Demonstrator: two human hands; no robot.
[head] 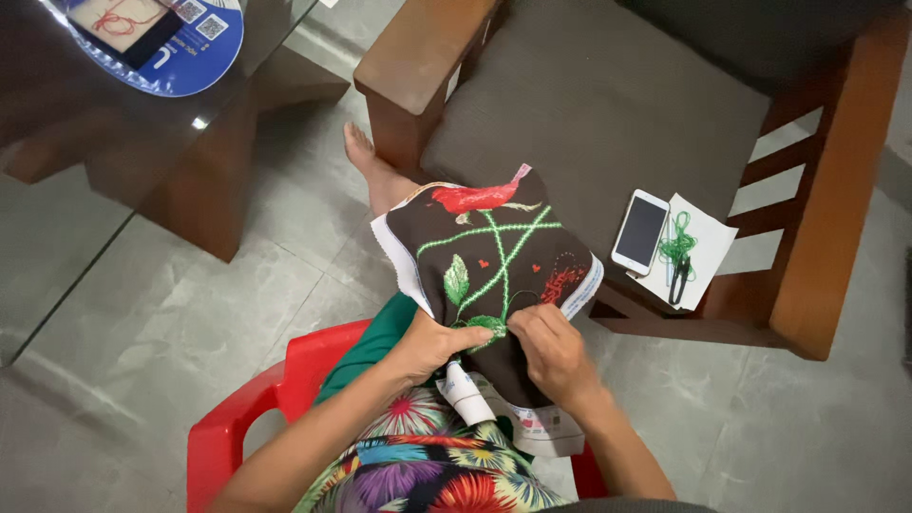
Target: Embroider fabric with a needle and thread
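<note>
Currently the left hand (432, 344) clamps the near edge of the dark embroidery cloth (494, 256), thumb on top. The right hand (554, 353), just beside it, presses fingertips together on the fabric; any needle is too small to make out. The cloth extends away from both grips, its long axis toward the cushioned chair (608, 104).

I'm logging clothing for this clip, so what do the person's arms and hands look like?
Both arms are bare from elbow to fingers: no sleeves, gloves, watch or rings visible on the left hand or right hand. The garment beneath is a bright multicoloured floral print.
</note>
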